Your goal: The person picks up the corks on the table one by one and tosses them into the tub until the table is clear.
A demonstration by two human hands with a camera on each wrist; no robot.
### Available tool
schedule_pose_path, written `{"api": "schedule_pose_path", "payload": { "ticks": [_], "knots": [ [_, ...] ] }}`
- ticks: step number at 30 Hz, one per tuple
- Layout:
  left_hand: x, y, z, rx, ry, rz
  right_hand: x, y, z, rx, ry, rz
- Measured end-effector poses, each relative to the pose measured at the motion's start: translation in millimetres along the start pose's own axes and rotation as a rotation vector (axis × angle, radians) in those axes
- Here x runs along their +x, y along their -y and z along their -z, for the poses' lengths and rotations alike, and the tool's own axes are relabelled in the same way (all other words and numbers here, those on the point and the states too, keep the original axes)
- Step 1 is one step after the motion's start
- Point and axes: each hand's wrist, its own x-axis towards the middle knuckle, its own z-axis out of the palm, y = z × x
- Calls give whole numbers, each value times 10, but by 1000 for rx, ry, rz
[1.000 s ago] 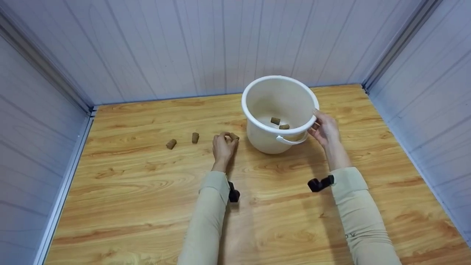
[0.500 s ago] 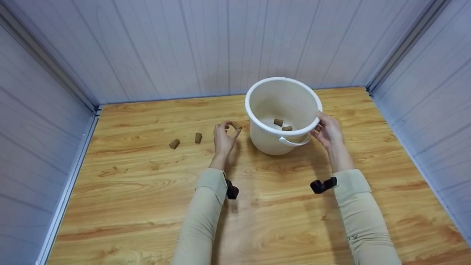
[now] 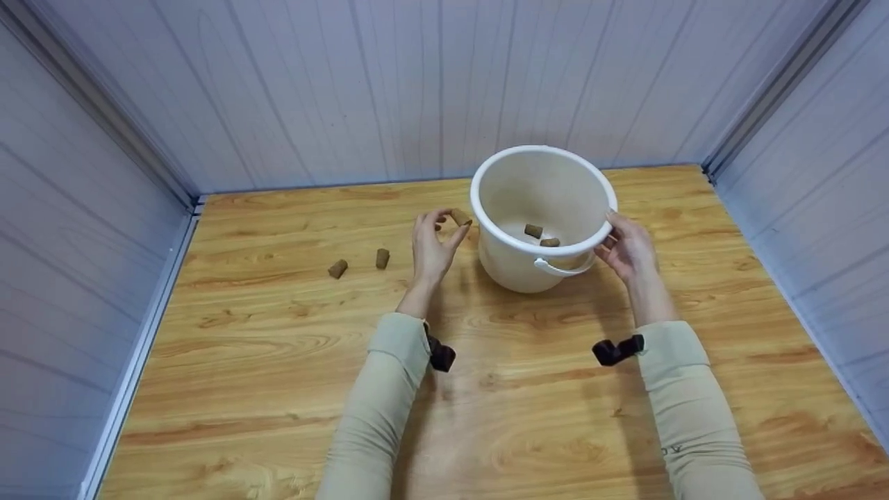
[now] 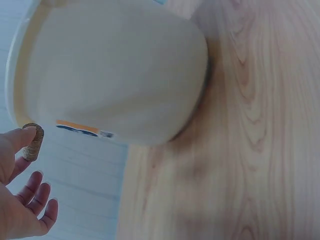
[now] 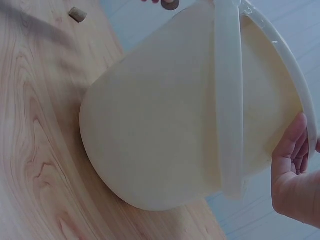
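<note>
Between the thumb and fingers of my left hand (image 3: 432,253) is a brown cork (image 3: 460,217), pinched and held up just left of the bucket's rim. The left wrist view has this cork (image 4: 34,142) in front of the bucket's outer wall, with the other fingers loosely bent. A white bucket (image 3: 514,271) stands upright on the wooden surface. My right hand (image 3: 633,253) grips its rim on the right side, thumb over the edge. Inside the bucket lie two corks, one farther back (image 3: 533,230) and a nearer cork (image 3: 549,242).
Two more corks lie on the wooden surface (image 3: 278,361) to the left: one cork (image 3: 337,269) and another cork (image 3: 383,258). The bucket's handle (image 3: 564,269) hangs down at the front. A pale panelled wall (image 3: 333,90) rises behind, with side walls left and right.
My left hand has lifted the cork off the surface and brought it up and right to the bucket's rim. The right hand keeps its grip on the rim. The view has shifted slightly.
</note>
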Motion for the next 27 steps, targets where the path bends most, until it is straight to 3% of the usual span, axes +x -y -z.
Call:
{"api": "schedule_pose_path", "payload": {
  "ticks": [14, 27],
  "knots": [
    [-43, -263, 76, -76, -7, -69, 11, 16, 15, -9, -7, -2],
    [-100, -517, 2, -141, 14, -139, 18, 4, 9, 10, 7, -16]
  ]
}}
